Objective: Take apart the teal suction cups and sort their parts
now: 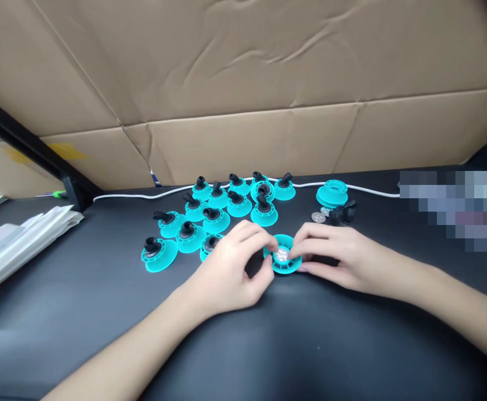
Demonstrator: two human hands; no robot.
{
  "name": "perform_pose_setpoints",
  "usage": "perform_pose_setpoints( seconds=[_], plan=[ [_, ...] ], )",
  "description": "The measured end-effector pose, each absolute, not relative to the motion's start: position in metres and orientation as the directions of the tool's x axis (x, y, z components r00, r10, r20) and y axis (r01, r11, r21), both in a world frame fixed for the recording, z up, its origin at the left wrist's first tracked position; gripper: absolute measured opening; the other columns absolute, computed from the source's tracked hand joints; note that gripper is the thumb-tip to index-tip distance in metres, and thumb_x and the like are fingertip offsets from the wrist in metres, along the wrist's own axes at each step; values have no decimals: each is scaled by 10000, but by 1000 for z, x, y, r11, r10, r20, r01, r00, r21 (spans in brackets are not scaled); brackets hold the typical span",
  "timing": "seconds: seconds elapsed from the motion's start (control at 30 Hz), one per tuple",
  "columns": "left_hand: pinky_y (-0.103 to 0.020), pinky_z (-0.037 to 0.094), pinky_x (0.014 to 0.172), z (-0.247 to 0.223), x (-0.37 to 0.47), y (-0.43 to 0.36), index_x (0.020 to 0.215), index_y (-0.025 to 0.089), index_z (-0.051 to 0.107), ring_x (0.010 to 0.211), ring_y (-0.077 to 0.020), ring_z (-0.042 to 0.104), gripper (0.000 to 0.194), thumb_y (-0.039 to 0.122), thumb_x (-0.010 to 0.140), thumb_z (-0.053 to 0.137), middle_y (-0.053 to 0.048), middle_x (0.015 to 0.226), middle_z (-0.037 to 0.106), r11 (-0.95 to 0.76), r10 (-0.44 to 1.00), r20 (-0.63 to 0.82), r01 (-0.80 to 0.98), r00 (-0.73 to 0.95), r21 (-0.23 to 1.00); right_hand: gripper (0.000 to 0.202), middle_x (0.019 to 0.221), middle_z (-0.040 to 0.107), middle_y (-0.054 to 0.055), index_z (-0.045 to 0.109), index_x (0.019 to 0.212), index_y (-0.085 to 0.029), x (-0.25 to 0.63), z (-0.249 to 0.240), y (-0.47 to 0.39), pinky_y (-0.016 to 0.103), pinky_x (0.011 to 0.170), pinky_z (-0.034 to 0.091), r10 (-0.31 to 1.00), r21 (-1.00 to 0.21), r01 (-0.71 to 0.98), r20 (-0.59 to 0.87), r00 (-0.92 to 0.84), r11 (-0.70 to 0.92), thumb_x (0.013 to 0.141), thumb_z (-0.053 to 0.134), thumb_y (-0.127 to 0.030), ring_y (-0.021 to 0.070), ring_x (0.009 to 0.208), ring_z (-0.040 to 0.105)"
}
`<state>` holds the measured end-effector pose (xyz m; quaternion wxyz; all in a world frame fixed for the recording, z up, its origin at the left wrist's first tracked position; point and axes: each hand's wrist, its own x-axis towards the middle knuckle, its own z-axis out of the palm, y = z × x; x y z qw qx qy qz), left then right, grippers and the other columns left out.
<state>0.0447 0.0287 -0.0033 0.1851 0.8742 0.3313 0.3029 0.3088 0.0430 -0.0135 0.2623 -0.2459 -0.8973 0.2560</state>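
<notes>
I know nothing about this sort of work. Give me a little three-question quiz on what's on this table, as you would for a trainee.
1. Multiple choice: what is between the left hand and the right hand, touched by both?
A) a stack of papers
B) a turquoise cup
C) a white cable
2. True or false: the loose black parts lie to the left of the group of black-topped cups, as the camera sees it.
3. Short answer: what shows in the middle of the piece between the hands?

Key:
1. B.
2. False; they lie to the right.
3. A shiny disc.
</notes>
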Motion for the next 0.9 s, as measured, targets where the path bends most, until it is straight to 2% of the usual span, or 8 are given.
perform_pose_setpoints(
  seconds=[0.07, 0.2, 0.43, 0.6, 0.77, 0.9],
  plan=[
    [-374, 570, 874, -4, 45, 29, 1033, 179, 709, 976, -223, 625, 96, 186, 978, 630, -81, 1033, 678, -734, 673, 401, 495, 622, 465, 233, 1155, 677, 89, 718, 1259, -233, 309, -17, 43, 323, 858, 603, 556, -549, 319, 342, -758, 773, 1070, 581, -235, 186, 960, 707],
    [-351, 595, 850, -5, 41, 30, 1036, 170, 785, 964, -210, 661, 160, 254, 1020, 650, -104, 1059, 667, -771, 635, 399, 505, 662, 389, 288, 1191, 643, 97, 688, 1324, -253, 310, -23, 42, 324, 789, 592, 551, -486, 361, 333, -765, 796, 1067, 562, -223, 189, 914, 696],
    [-343, 627, 823, 0, 31, 29, 1215, 216, 777, 1026, -227, 683, 271, 389, 1017, 707, -116, 1162, 670, -822, 566, 315, 496, 762, 279, 283, 1156, 633, 83, 702, 1304, -280, 306, -23, 37, 300, 688, 553, 555, -429, 410, 298, -777, 805, 1079, 531, -254, 176, 828, 676],
    [-345, 616, 788, 0, 31, 28, 1223, 203, 765, 1016, -228, 667, 230, 284, 1064, 619, -124, 1175, 654, -823, 566, 285, 515, 773, 239, 285, 1128, 627, 84, 703, 1279, -255, 303, -20, 35, 297, 662, 526, 547, -381, 431, 286, -786, 818, 1097, 483, -257, 173, 803, 657],
    [-336, 611, 758, 0, 33, 25, 1232, 192, 756, 1003, -231, 667, 243, 269, 1077, 585, -129, 1175, 653, -832, 555, 305, 513, 774, 210, 306, 1114, 649, 86, 704, 1280, -247, 301, -17, 33, 282, 633, 510, 547, -309, 466, 275, -791, 829, 1100, 456, -237, 163, 764, 641],
    [-350, 624, 789, 1, 34, 24, 1233, 210, 757, 1022, -242, 667, 238, 264, 1072, 590, -126, 1165, 657, -831, 556, 306, 513, 773, 213, 283, 1087, 677, 68, 712, 1238, -278, 301, -15, 30, 276, 597, 514, 615, -380, 512, 231, -754, 771, 1100, 465, -274, 160, 727, 627]
  ],
)
